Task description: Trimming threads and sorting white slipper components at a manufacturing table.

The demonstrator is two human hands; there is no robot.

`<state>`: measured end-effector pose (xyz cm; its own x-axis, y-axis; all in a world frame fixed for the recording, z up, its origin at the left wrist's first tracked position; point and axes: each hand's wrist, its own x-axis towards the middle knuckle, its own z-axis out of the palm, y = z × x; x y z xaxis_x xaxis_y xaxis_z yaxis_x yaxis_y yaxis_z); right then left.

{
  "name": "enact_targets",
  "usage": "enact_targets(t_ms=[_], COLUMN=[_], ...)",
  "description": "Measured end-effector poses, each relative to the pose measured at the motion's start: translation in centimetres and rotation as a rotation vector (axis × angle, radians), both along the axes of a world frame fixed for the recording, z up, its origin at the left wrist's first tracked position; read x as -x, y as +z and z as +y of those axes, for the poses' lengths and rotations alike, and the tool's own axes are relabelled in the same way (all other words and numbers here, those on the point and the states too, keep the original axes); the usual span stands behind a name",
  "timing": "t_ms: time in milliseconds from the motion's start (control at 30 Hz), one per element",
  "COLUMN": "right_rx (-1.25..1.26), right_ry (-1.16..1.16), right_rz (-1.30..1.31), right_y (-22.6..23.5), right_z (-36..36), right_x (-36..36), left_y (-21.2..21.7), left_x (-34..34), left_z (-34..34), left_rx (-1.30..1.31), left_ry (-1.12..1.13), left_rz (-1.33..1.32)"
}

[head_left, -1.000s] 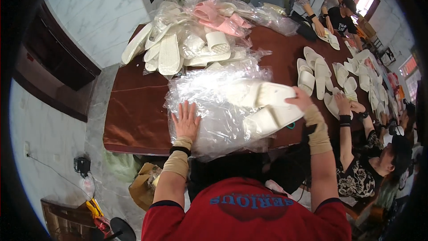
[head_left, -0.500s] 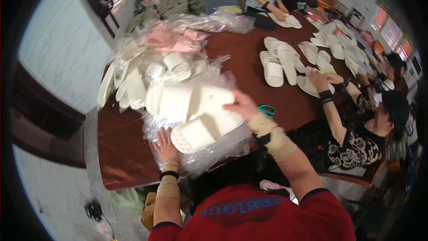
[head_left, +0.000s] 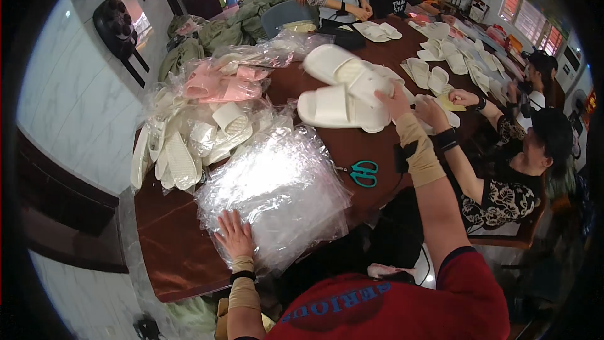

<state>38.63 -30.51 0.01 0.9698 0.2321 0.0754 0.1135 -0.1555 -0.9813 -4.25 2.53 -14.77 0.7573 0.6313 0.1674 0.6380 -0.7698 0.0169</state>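
My right hand (head_left: 396, 102) is closed on a pair of white slippers (head_left: 333, 106), gripping them at the right end above the brown table. One slipper overlaps the other, and their left ends fan apart. My left hand (head_left: 235, 234) lies with fingers spread on the left edge of a stack of clear plastic bags (head_left: 277, 208). Light glares off the top of the stack. Teal-handled scissors (head_left: 363, 174) rest on the table just right of the bags.
Bagged white slippers (head_left: 179, 157) and bagged pink slippers (head_left: 223, 85) pile up beyond the stack. Loose white slippers (head_left: 456, 56) lie at the far right. A co-worker's hand (head_left: 431, 113) works close to my right hand. The brown table (head_left: 170, 245) ends at the left.
My right hand has carried the white slippers from over the plastic bags to the right and farther away. The bags and scissors now show fully. My left hand stays on the bags.
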Motion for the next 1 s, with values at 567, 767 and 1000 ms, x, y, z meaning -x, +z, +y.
enact_targets(t_ms=[567, 767, 1000], right_rx=[0.859, 1.005, 0.902], right_ry=[0.792, 0.714, 0.846], right_rz=[-0.722, -0.636, -0.704], right_y=[-12.8, -13.1, -11.7], right_z=[12.9, 11.3, 13.0], right_x=[20.8, 19.9, 22.2], left_y=[3.2, 9.4, 2.1], left_x=[3.0, -4.4, -2.9], left_z=[9.3, 18.2, 30.6], left_rx=[0.786, 0.385, 0.509], left_ry=[-0.195, 0.032, 0.515], left_rz=[-0.296, -0.656, -0.918])
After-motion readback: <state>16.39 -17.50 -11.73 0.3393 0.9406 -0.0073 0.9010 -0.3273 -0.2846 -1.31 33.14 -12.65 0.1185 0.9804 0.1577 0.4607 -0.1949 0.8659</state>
